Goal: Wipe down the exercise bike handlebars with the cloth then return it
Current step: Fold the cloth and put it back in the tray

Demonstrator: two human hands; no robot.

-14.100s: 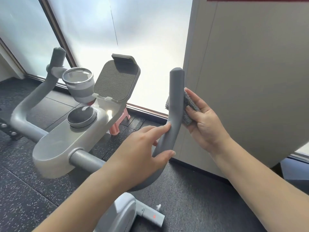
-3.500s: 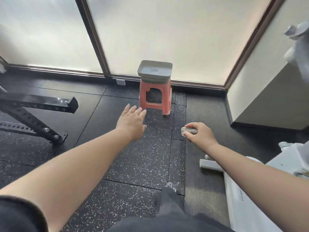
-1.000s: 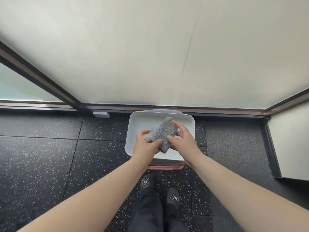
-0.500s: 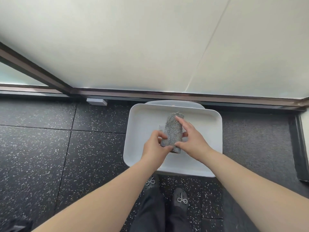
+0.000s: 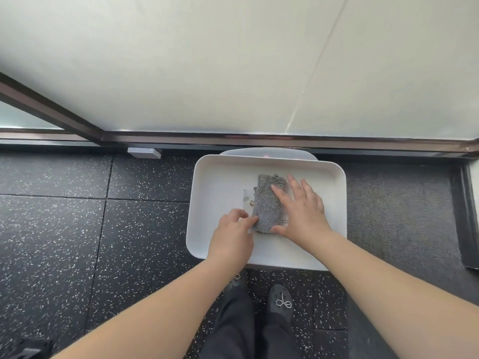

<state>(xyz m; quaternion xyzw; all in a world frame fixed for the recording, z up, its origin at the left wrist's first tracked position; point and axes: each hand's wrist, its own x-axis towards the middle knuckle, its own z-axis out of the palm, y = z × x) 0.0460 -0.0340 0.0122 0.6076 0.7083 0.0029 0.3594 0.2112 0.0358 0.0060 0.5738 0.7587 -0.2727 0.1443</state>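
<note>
The grey cloth (image 5: 267,208) lies folded in the white tray (image 5: 207,182), on top of a paper label. My right hand (image 5: 303,213) rests flat on the cloth's right side, fingers spread, thumb at its near end. My left hand (image 5: 232,237) has its fingers curled, with thumb and forefinger pinching the cloth's near left corner. The exercise bike and its handlebars are out of view.
The tray sits on a stool (image 5: 267,151) against the frosted window's bottom frame (image 5: 259,139). My feet (image 5: 281,301) stand just in front of it on black speckled rubber flooring. A dark object (image 5: 28,348) shows at the bottom left corner.
The cloth, held up over the tray by both hands half a second ago, now lies flat on the tray's bottom. My right hand has flattened out on it.
</note>
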